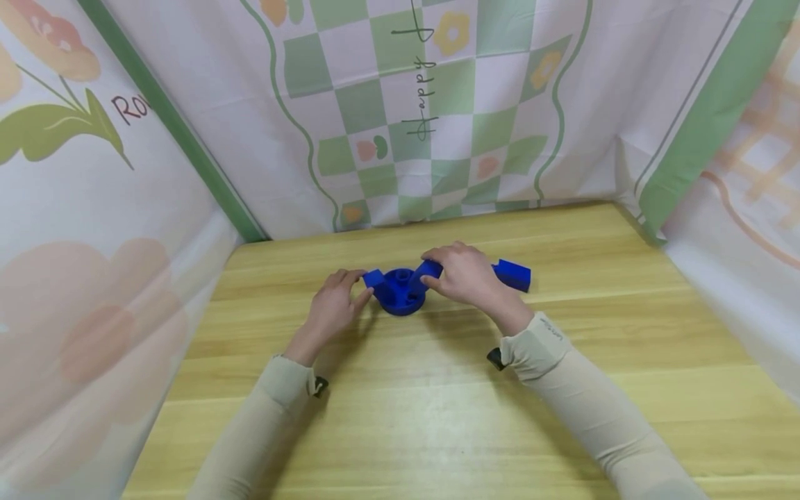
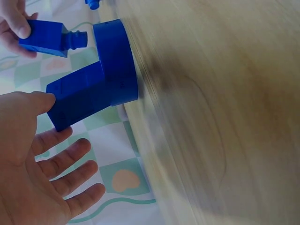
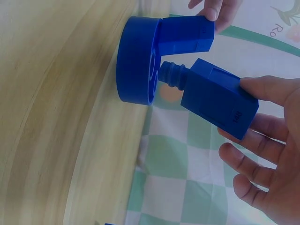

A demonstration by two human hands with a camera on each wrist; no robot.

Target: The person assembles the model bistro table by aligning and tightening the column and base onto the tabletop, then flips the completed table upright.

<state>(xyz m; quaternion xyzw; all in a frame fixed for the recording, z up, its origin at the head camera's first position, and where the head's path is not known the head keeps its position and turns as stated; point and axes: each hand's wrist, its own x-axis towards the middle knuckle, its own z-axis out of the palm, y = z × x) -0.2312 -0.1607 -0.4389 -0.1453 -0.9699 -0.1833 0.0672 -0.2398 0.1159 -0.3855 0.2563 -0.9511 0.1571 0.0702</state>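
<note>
Between the right fingers tilts a blue block.

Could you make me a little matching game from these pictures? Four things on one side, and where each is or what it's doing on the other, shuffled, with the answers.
1. Round base
2. Left hand
3. Right hand
4. Third block

A. Pinching a block whose ridged neck shows
B. Lying on the table, unheld
C. Between the two hands
D. Pinching another block, its neck hidden

Pairs: 1-C, 2-D, 3-A, 4-B
</note>
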